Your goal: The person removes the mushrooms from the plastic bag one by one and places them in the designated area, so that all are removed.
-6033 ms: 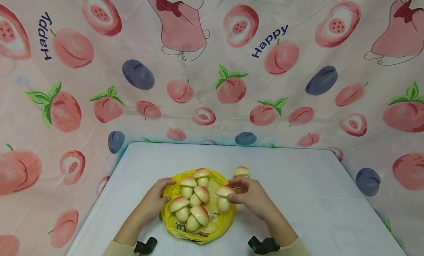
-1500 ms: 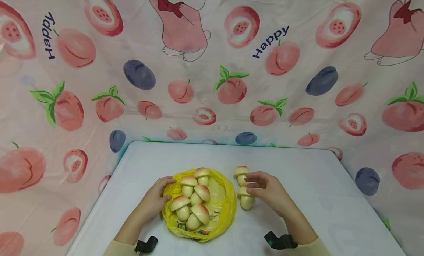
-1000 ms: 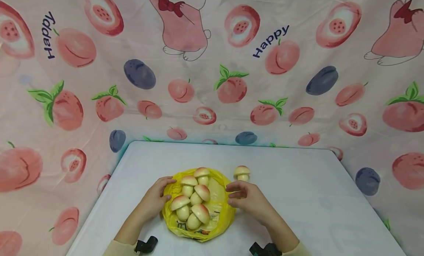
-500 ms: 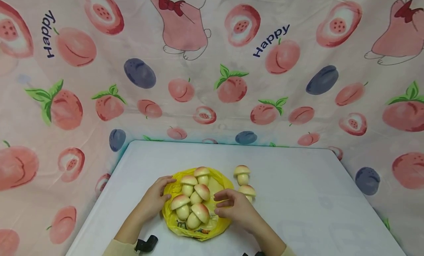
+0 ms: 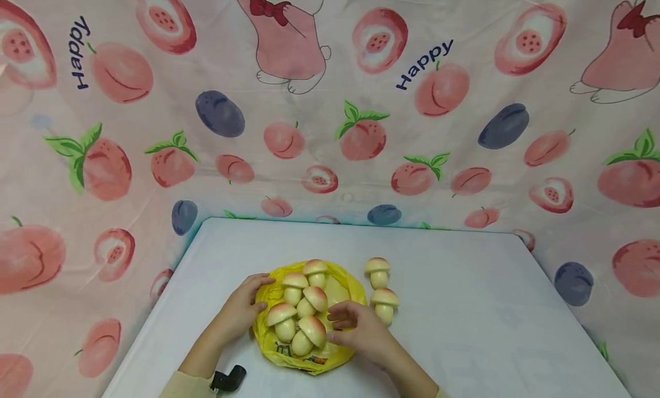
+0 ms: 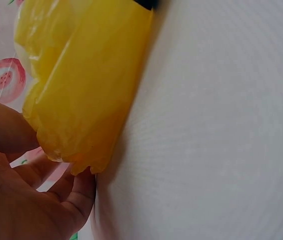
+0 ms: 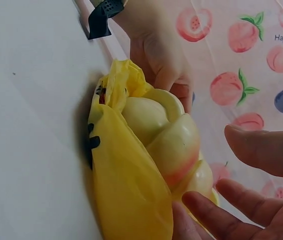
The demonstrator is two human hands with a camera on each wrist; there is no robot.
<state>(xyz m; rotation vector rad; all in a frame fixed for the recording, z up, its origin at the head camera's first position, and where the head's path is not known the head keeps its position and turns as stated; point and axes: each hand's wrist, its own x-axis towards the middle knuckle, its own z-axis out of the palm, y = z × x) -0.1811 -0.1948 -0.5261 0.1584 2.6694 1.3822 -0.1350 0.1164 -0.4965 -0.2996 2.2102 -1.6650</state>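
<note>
A yellow plastic bag (image 5: 344, 361), its rim rolled open, sits on the white table with several mushrooms (image 5: 311, 331) inside. They look smooth like models, with cream stems and red-tinged caps. At the bag's left side my left hand (image 5: 239, 306) holds the rim; in the left wrist view, thumb and fingers lie around the yellow film (image 6: 81, 90). My right hand (image 5: 361, 332) is over the bag's right part, its fingers spread beside the front mushroom. The right wrist view shows a gap between thumb and that mushroom (image 7: 176, 147). Nothing is in this hand.
Two more mushrooms stand right of the bag, a rear one (image 5: 378, 272) and a nearer one (image 5: 384, 305), close together on the table (image 5: 490, 318). A fruit-print cloth (image 5: 319, 140) hangs behind. A black wrist device (image 5: 228, 379) is on the left forearm.
My right hand carried a mushroom out of the bag, left it on the table before the other one, then came back leftward over the bag. The left hand kept its place.
</note>
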